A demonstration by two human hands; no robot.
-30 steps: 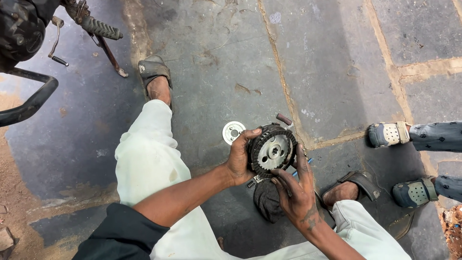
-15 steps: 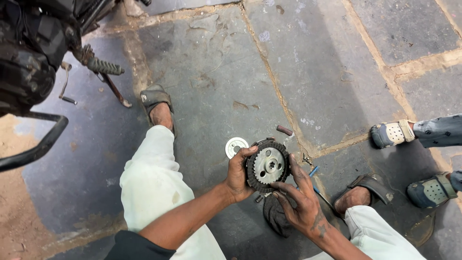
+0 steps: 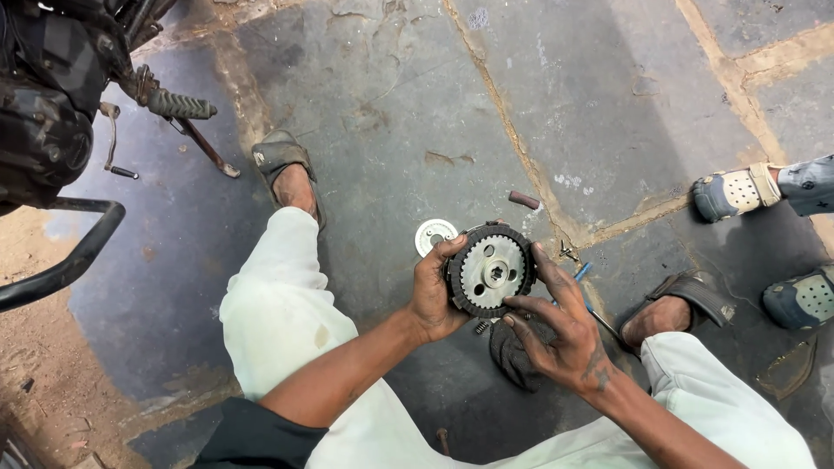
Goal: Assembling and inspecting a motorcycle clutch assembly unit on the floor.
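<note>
Hands meet over a toothed clutch hub, held low above the stone floor between your knees. Your left hand grips its left rim, thumb hooked over the teeth; your right hand rests with fingers spread against the right edge, steadying rather than clasping. Metal and greasy, the part looks heavy, rigid and slick, best held by the notched rim. A white disc lies just beyond on the floor, a dark rag beneath, a small spring beside it. No containers show.
</note>
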